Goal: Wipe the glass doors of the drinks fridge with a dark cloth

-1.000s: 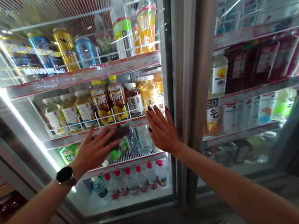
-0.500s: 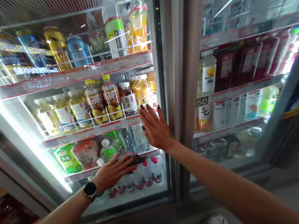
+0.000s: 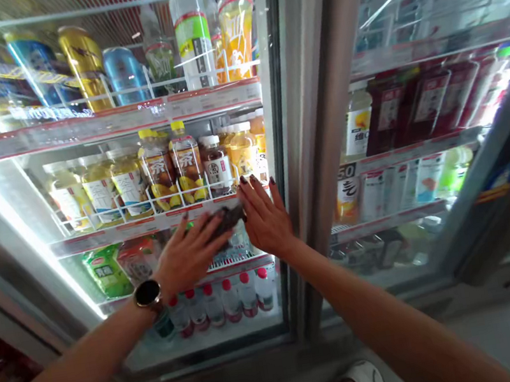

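I face a drinks fridge with a glass door. My left hand, with a black watch on its wrist, presses a dark cloth against the glass with its fingers laid over it. It sits at the height of the third shelf, just below the row of tea bottles. My right hand lies flat on the glass beside it, fingers spread and pointing up, close to the door's metal frame. The cloth's edge nearly touches my right hand's fingers.
Behind the glass are cans on the top shelf, green pouches lower down and small red-capped bottles at the bottom. A second glass door with more drinks stands to the right. A shoe shows on the floor below.
My left hand swept the cloth down the glass to the lower shelf edge, then back up and right beside my right hand. My right hand stayed flat on the glass.
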Available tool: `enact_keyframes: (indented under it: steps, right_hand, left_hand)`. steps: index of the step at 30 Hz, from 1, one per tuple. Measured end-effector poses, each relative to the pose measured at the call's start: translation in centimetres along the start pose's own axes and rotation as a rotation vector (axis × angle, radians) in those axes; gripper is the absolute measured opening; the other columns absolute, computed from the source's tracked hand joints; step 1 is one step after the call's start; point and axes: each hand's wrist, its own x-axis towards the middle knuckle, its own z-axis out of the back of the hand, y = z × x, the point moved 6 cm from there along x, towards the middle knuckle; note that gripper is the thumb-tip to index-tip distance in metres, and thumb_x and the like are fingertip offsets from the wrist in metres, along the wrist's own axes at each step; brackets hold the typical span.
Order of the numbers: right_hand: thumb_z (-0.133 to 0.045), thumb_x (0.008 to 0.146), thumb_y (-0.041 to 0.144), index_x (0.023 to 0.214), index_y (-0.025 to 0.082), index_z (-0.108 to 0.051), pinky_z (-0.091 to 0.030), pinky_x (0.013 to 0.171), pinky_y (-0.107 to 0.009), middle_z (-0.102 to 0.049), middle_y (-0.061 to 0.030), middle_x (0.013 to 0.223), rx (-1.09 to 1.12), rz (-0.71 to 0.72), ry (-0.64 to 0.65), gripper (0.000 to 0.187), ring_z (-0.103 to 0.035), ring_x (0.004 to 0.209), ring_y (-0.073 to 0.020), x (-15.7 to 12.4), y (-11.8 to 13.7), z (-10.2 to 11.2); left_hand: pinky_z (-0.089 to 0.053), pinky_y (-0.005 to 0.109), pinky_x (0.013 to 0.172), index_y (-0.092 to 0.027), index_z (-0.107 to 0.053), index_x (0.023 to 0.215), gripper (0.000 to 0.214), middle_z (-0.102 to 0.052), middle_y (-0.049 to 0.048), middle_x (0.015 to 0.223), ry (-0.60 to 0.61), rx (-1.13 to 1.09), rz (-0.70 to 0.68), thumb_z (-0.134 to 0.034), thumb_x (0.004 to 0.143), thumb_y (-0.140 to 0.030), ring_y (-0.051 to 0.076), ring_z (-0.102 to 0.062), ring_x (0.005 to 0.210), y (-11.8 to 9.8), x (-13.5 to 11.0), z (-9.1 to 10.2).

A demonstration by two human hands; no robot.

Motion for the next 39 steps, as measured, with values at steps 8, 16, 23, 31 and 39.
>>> enact_keyframes:
  steps: [8, 16, 23, 31, 39]
  right_hand:
    - [-0.039, 0.101, 0.017, 0.168, 0.017, 0.005, -0.020, 0.133, -0.059, -0.033, -0.0111, 0.170, 0.009, 0.008, 0.000, 0.080, -0.018, 0.163, -0.0257, 0.1, 0.2, 0.3]
    - [-0.041, 0.100, 0.018, 0.168, 0.019, 0.000, -0.019, 0.134, -0.058, -0.029, -0.0083, 0.172, -0.005, -0.001, -0.014, 0.080, -0.020, 0.162, -0.0262, -0.2, 0.1, 0.0]
    - [-0.041, 0.100, 0.018, 0.168, 0.018, 0.002, -0.023, 0.132, -0.059, -0.031, -0.0105, 0.171, -0.012, 0.005, 0.001, 0.081, -0.022, 0.162, -0.0276, -0.1, 0.1, 0.1]
    - [-0.041, 0.100, 0.019, 0.168, 0.020, 0.001, -0.019, 0.134, -0.057, -0.029, -0.0087, 0.172, -0.009, 0.000, -0.006, 0.080, -0.022, 0.162, -0.0271, -0.2, 0.1, 0.1]
    - [-0.040, 0.099, 0.020, 0.168, 0.025, 0.005, -0.021, 0.132, -0.060, -0.027, -0.0066, 0.173, -0.021, -0.028, 0.027, 0.083, -0.029, 0.159, -0.0302, -0.5, -0.2, -0.3]
  left_hand:
    - [-0.020, 0.046, 0.133, -0.028, -0.048, 0.153, 0.063, -0.038, 0.0031, 0.167, 0.162, -0.066, -0.389, -0.060, 0.092, -0.020, 0.020, -0.034, 0.157, 0.4, -6.5, -0.4]
    - [-0.015, 0.061, 0.132, -0.040, -0.035, 0.159, 0.072, -0.030, 0.0011, 0.171, -0.079, 0.041, 0.088, -0.064, 0.094, -0.032, 0.030, -0.024, 0.160, 9.8, 0.9, 5.0]
    - [-0.029, 0.042, 0.130, -0.030, -0.050, 0.152, 0.063, -0.036, -0.0002, 0.169, 0.168, -0.022, -0.370, -0.061, 0.090, -0.024, 0.020, -0.030, 0.159, -3.6, -13.4, -2.9]
    - [-0.012, 0.052, 0.134, -0.034, -0.048, 0.152, 0.058, -0.035, -0.0009, 0.169, 0.134, -0.005, -0.300, -0.060, 0.096, -0.026, 0.020, -0.026, 0.160, 10.2, -8.0, 4.1]
    - [-0.016, 0.056, 0.133, -0.038, -0.058, 0.144, 0.054, -0.041, 0.0014, 0.166, -0.030, 0.067, 0.131, -0.068, 0.092, -0.029, 0.027, -0.026, 0.160, 9.0, -9.8, 3.9]
